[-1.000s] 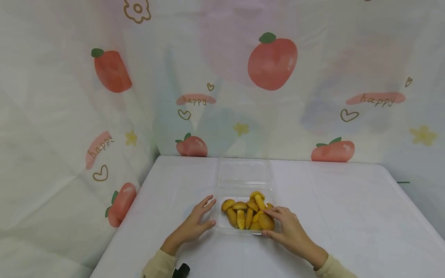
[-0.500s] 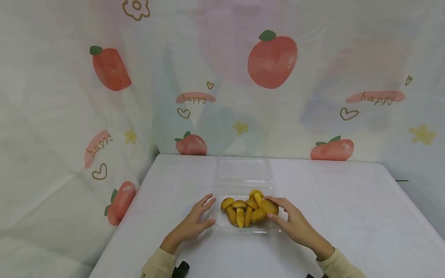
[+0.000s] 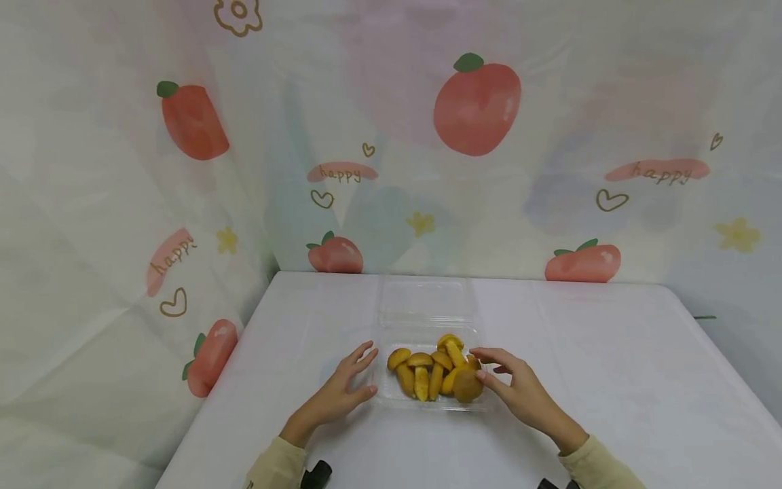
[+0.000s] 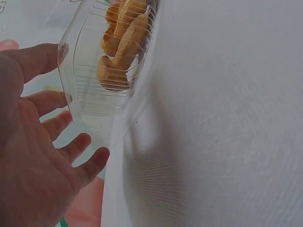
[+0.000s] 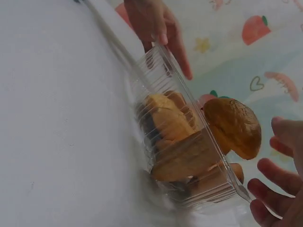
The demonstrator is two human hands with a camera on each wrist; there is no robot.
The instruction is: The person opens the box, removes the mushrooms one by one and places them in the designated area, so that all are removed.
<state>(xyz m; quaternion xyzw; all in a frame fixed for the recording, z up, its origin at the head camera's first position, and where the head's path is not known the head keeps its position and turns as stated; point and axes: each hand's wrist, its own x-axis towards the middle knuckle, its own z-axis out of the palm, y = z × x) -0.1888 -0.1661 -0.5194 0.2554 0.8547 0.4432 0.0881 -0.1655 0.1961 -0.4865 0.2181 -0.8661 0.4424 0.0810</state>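
Note:
Several yellow-brown mushrooms (image 3: 421,377) lie in a clear plastic clamshell box (image 3: 391,401) on the table. Its lid (image 3: 425,299) is folded back behind it. My left hand (image 3: 332,402) is at the box's left side, fingers spread; in the left wrist view thumb and fingertips touch the rim (image 4: 64,71). My right hand (image 3: 524,394) hovers at the right side, fingers loosely bent around nothing. Closest to it, one round-capped mushroom (image 3: 468,386) sits at the front right corner; in the right wrist view this cap (image 5: 235,127) rises above the rim, apart from the fingers.
A white cloth covers the table (image 3: 611,367). Fruit-printed white curtains (image 3: 476,109) stand along the back and left edges. Black devices (image 3: 316,474) show at both wrists.
The round-capped mushroom at the right was raised and turned by my right hand, then came down at the front right corner. My right fingers have let go of it. The left hand stays put.

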